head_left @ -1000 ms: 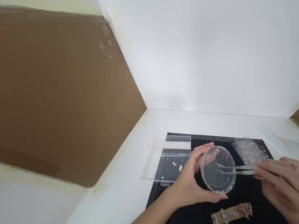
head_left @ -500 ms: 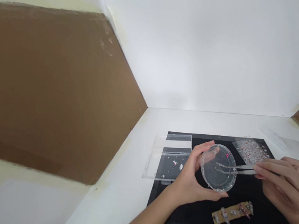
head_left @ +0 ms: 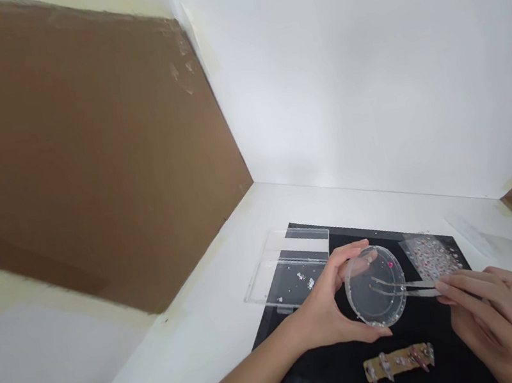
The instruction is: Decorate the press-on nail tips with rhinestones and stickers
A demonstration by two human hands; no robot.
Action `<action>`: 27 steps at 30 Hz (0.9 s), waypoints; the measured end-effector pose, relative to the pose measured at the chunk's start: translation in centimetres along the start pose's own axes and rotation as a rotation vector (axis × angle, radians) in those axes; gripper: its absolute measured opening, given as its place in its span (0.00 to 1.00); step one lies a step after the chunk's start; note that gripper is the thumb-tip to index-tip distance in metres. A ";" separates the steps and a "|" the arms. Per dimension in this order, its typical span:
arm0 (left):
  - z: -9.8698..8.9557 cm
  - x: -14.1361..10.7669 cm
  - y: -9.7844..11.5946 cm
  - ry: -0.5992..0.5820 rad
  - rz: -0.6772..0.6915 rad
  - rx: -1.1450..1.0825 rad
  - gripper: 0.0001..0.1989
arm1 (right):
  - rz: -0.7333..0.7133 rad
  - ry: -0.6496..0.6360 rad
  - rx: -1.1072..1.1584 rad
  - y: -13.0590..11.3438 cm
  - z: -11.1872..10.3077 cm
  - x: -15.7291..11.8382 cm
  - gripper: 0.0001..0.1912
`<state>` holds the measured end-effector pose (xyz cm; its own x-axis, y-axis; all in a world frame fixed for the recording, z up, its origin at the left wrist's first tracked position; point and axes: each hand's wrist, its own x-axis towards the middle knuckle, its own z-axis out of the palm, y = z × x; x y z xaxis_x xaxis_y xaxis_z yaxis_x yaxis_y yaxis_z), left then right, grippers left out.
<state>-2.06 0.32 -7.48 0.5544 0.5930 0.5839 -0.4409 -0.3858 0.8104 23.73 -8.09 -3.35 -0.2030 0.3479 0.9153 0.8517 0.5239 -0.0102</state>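
The left forearm reaches in from the lower left, and the left hand [head_left: 326, 311] curls around the rim of a clear round plastic dish [head_left: 375, 287], thumb on the near edge and fingers at the far side, tilting it up above a black mat [head_left: 435, 373]. The right hand [head_left: 491, 324] comes in from the right, its grip pinching a pair of metal tweezers [head_left: 410, 289] whose slightly parted tips reach over the dish. A sheet of nail gems [head_left: 429, 258] lies just beyond, and a strip of false nails [head_left: 398, 362] lies nearer. Compared with a second earlier, everything sits slightly higher and further right in view, while both grips look unchanged.
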 end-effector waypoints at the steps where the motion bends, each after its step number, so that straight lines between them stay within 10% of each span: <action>1: 0.0 0.0 0.0 -0.002 -0.002 0.001 0.63 | 0.002 0.000 -0.002 0.0 0.0 0.0 0.18; 27: 0.4 0.1 0.2 -0.019 0.039 -0.026 0.64 | 0.016 0.028 0.056 -0.1 0.1 1.1 0.17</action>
<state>-1.78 -0.02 -7.28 0.5496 0.5640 0.6164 -0.4808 -0.3898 0.7854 23.38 -7.69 -2.42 -0.1751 0.3349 0.9259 0.8264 0.5612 -0.0467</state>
